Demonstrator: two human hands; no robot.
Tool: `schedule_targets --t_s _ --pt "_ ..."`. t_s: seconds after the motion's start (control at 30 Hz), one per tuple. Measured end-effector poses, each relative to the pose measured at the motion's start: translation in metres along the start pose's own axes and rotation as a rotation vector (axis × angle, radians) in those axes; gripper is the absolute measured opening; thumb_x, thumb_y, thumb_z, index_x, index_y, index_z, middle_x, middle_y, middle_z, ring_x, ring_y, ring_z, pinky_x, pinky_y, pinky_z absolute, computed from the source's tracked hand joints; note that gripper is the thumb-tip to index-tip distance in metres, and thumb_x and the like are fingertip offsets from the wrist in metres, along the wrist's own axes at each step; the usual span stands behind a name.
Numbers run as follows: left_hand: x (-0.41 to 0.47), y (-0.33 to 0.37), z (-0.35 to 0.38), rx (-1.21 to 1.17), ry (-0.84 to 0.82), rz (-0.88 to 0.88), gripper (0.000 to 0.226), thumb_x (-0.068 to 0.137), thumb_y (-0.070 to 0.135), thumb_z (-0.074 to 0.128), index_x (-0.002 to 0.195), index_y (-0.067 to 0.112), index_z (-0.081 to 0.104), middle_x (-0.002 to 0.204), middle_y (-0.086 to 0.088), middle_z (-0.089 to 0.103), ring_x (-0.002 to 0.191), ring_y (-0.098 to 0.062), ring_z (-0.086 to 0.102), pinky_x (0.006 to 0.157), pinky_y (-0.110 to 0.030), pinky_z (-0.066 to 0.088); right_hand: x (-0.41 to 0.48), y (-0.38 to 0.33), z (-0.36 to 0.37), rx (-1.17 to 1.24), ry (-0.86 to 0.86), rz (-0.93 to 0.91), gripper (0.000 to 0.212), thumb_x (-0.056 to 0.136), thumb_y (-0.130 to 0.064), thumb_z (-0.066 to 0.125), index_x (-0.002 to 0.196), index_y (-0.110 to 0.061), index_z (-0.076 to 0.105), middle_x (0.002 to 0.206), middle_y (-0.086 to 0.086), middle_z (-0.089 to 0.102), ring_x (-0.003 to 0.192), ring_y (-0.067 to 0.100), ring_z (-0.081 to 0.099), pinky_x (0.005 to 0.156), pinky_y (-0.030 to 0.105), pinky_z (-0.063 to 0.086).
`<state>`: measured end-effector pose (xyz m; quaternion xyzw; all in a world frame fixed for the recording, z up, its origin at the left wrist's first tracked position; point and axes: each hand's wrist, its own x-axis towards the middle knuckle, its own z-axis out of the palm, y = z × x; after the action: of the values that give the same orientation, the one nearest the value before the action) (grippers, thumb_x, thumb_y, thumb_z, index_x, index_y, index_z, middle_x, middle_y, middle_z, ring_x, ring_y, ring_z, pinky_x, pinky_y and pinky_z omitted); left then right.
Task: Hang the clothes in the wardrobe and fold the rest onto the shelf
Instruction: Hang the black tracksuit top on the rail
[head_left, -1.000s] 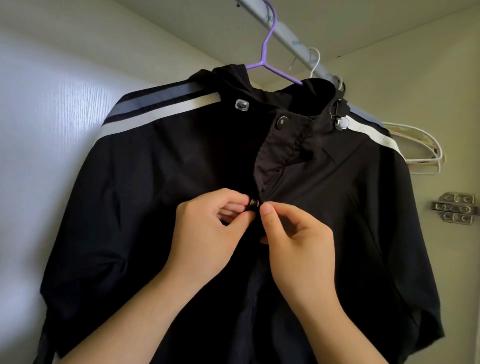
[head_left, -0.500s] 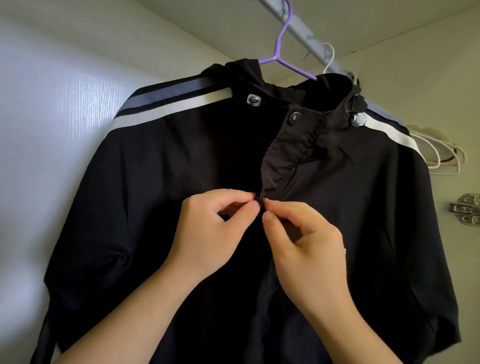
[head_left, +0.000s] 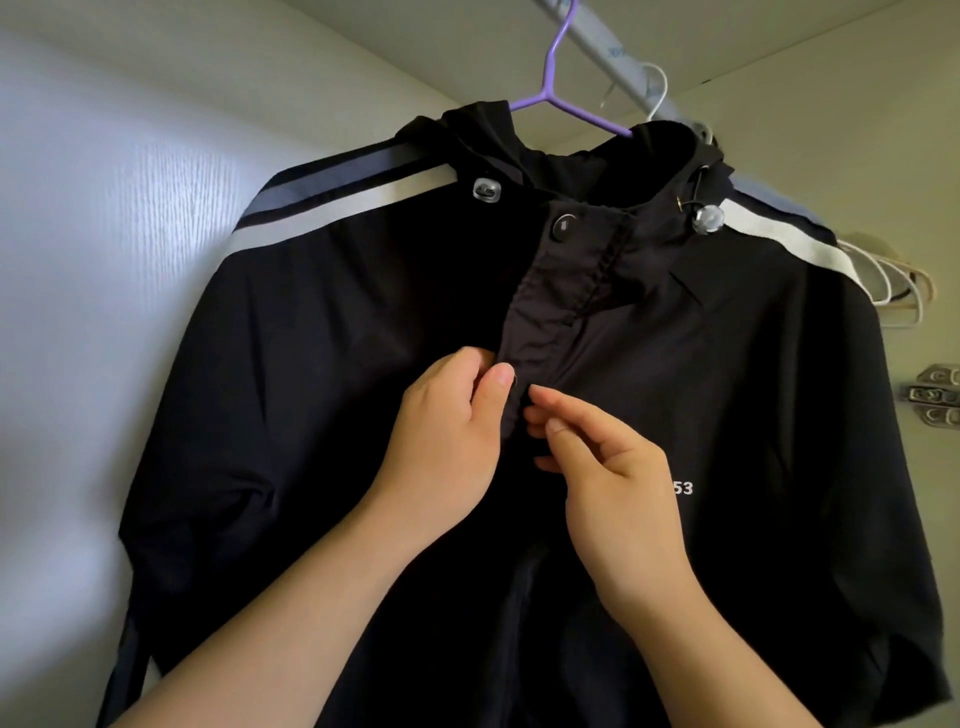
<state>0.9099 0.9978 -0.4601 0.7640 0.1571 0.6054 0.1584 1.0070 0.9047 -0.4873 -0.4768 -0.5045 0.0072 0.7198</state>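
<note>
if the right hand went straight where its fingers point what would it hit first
Probably the black hooded jacket, its front flap right at the fingertips of the right hand; the left hand lies just beyond.

jacket (head_left: 311, 364) 1 | purple hanger (head_left: 546, 94) 1 | left hand (head_left: 441, 431) + right hand (head_left: 618, 483): 2

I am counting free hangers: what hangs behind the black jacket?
Behind the black jacket, some pale empty hangers stick out past its shoulder. The jacket covers the rest, so their number is unclear.

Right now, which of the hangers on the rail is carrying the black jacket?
The purple hanger, the only coloured one, holds the jacket. The pale hangers to the right show bare arms.
</note>
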Motion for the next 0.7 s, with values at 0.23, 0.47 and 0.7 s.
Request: schedule_targets --t_s 0.23,0.47,0.7 --pt "0.001 -0.006 0.005 0.026 0.114 0.057 0.03 0.099 0.026 0.054 0.069 0.022 0.05 0.063 0.01 0.05 0.064 -0.006 0.05 0.059 -0.012 0.036 0.001 0.008 0.002 0.047 0.033 0.096 0.027 0.1 -0.011 0.054 0.106 -0.027 0.073 0.096 -0.011 0.075 0.094 0.003 0.069 0.083 0.028 0.057" --pt "-0.006 -0.014 0.002 -0.021 0.008 -0.011 0.022 0.099 0.041 0.053 0.087 0.025 0.063 0.075 0.011 0.063 0.075 -0.004 0.061 0.063 -0.013 0.044 -0.008 0.03 -0.004 -0.008 0.02 0.199 0.02 0.096 -0.015 0.061 0.097 -0.029 0.075 0.09 -0.01 0.074 0.087 0.004 0.069 0.07 0.022 0.055" --pt "-0.088 -0.07 0.02 -0.055 -0.241 -0.323 0.014 0.096 0.044 0.056 0.093 0.033 0.065 0.082 0.009 0.069 0.081 -0.005 0.067 0.071 -0.018 0.051 -0.057 0.089 -0.018 -0.093 -0.029 0.487 0.018 0.095 -0.011 0.06 0.092 -0.022 0.074 0.085 0.0 0.075 0.079 0.013 0.072 0.068 0.026 0.057"
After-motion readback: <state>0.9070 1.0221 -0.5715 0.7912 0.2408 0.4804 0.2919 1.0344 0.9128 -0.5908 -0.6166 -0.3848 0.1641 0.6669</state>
